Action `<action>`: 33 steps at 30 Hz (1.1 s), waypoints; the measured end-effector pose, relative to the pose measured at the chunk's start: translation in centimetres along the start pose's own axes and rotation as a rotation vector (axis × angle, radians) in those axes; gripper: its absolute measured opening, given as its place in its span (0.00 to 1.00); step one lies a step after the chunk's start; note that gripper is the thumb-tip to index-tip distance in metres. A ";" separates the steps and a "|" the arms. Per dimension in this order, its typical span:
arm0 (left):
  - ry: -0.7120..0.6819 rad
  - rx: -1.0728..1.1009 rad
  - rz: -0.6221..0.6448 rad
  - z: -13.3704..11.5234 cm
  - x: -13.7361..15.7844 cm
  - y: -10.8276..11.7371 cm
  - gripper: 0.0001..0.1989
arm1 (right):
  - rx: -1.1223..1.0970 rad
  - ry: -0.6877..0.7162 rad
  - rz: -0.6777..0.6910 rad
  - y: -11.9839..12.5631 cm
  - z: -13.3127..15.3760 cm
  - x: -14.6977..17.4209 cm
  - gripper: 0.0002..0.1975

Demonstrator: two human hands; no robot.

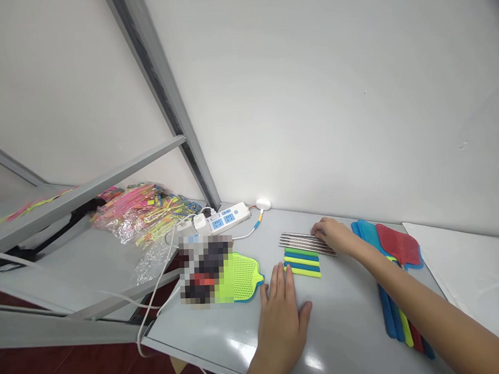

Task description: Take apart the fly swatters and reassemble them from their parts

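Head view: the silver rods [296, 242] lie side by side right of the frame's centre, and the right hand [331, 234] reaches over their far right end, fingers curled down; whether it pinches one or merely touches them, I cannot tell. Arranging the rods in a row seems to be the step in hand, and any further move there would call for a light fingertip grip on thin, slippery-looking metal. Just below lie the green, blue and yellow handles [302, 262]. Lower centre, the left hand [280, 314] is flat, palm down, fingers spread and grasping nothing, its fingertips at the handles' left ends. To its left sits a yellow-green mesh head [245, 277]; at the table's [340, 325] right lies a pile of mesh swatters [400, 246]; upper centre-left, a power strip [234, 217].
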State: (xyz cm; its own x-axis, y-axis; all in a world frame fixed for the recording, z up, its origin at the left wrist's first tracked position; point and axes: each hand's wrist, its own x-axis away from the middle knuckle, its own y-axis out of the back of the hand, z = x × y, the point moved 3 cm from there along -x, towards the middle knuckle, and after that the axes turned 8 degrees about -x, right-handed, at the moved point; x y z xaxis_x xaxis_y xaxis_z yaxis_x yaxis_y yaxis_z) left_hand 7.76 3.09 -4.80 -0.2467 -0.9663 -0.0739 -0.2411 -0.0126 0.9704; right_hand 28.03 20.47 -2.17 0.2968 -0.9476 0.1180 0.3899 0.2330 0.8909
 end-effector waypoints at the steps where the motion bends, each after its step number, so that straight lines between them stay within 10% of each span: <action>1: 0.003 0.000 -0.005 0.0 0.0 0.0 0.34 | 0.004 0.000 0.004 0.1 0.1 0.1 0.15; 23: 0.000 -0.013 -0.004 0.1 -0.1 0.0 0.34 | -0.006 0.083 -0.045 0.6 1.6 1.1 0.16; 33: -0.006 -0.041 -0.032 0.2 -0.3 -0.3 0.32 | -0.253 -0.068 -0.336 3.7 -2.0 14.7 0.15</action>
State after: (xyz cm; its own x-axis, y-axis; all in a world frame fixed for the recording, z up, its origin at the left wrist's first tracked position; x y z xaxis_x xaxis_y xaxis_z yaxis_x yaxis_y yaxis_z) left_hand 7.76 3.43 -5.13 -0.2451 -0.9636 -0.1063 -0.2103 -0.0542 0.9761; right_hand 35.54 7.84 2.02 0.0623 -0.9903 -0.1241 0.6592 -0.0525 0.7501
